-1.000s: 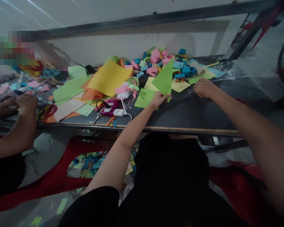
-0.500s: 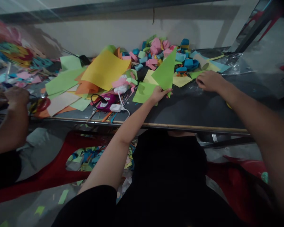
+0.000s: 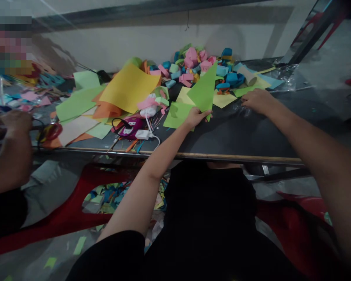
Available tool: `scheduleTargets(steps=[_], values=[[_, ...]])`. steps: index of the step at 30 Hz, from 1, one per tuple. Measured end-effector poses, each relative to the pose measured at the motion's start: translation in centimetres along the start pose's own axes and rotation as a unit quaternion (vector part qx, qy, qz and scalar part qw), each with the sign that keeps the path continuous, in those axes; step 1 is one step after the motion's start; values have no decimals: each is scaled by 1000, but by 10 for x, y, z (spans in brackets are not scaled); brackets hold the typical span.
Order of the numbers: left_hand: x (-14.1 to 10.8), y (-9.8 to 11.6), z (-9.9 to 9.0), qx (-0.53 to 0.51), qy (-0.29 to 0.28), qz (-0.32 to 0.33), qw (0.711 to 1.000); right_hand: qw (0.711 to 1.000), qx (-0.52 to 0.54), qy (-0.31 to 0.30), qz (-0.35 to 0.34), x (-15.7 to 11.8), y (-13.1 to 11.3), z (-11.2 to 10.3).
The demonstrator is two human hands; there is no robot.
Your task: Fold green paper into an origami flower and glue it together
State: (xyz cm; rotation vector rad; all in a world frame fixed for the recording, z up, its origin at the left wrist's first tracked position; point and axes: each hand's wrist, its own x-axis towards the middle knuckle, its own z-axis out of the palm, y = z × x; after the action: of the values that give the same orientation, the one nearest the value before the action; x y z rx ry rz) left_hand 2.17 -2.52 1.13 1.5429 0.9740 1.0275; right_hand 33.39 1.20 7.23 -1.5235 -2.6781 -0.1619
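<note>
My left hand (image 3: 197,117) is closed, pinching the lower edge of a bright green sheet of paper (image 3: 204,88) between thumb and fingers. The sheet stands tilted up from the table with a pointed top. Under and beside that hand lies another green sheet (image 3: 175,115), flat on the table. Further right, my right hand (image 3: 256,100) is low over the tabletop with its fingers curled together. Something clear and shiny (image 3: 244,110) shows by its fingertips; what the fingers hold, if anything, is too small to make out. A cardboard tube (image 3: 248,75) lies just behind it.
Folded paper pieces (image 3: 193,58) are heaped at the back. A yellow sheet (image 3: 128,88), a purple power strip (image 3: 131,128) with cables, and red-handled scissors (image 3: 53,130) lie to the left. Another person's hand (image 3: 17,121) works at far left. Clear plastic (image 3: 289,76) lies at back right.
The view has shifted very slightly. Both my hands stay in nearly the same places, the left still pinching the green paper. The other person's hand at far left has moved a little.
</note>
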Motion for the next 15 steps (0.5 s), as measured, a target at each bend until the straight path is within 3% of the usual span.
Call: scheduleTargets(steps=[3, 7, 10, 12, 15], values=[[0, 0, -1, 0, -5, -1, 1000, 996, -41, -65, -39, 10, 0, 3], [-1, 1, 0, 4, -1, -3, 1000, 993, -48, -82, -64, 19, 4, 6], [-2, 3, 2, 11, 7, -8, 1000, 983, -114, -104, -102, 16, 3, 8], [-2, 4, 3, 11, 9, -12, 1000, 979, -138, -112, -103, 13, -1, 9], [-2, 5, 3, 6, 4, -20, 1000, 989, -76, -105, -70, 11, -9, 2]])
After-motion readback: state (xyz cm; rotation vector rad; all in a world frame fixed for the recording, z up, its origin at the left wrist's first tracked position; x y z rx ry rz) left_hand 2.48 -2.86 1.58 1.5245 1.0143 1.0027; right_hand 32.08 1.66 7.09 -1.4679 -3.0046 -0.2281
